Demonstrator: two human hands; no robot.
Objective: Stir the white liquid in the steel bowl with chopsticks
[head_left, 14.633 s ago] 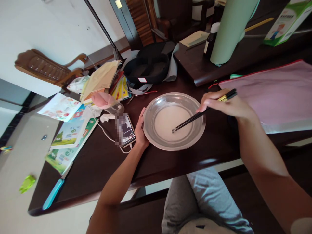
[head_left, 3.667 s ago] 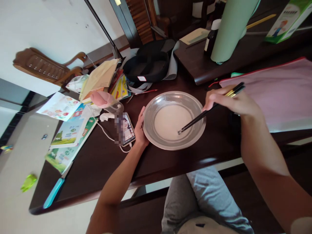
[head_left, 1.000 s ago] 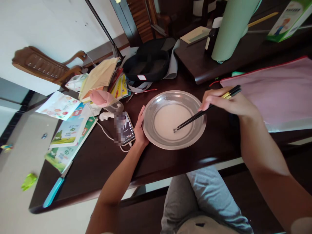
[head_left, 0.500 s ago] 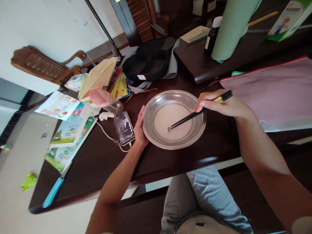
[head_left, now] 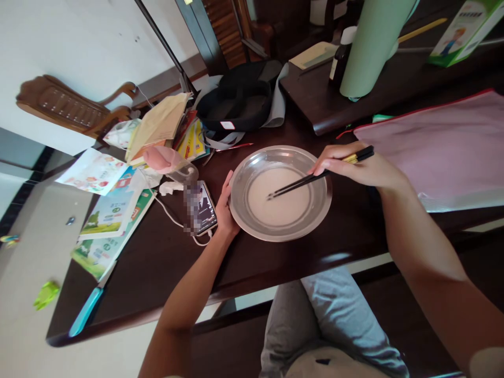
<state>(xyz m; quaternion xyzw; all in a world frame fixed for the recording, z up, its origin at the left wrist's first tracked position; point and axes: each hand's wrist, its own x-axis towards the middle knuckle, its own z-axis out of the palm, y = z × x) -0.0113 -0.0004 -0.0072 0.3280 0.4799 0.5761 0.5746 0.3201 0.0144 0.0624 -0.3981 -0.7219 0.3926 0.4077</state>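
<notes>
R hand [head_left: 354, 168] over metal dish's [head_left: 315, 218] rt rim, fingers pinching chopsticks [head_left: 303, 181], tips in white liquid [head_left: 281, 202]; L hand [head_left: 225, 207] cupped vs left rim, near counter [head_left: 165, 262] front edge

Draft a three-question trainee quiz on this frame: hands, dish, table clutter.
1. What does the right hand hold?
A. a spoon
B. chopsticks
C. a pen
2. True or false: the left hand rests against the rim of the metal dish.
3. Fill in: the thing lying on the table right beside the left hand, on the side away from the dish, is a ____.

Key
1. B
2. True
3. phone
</notes>
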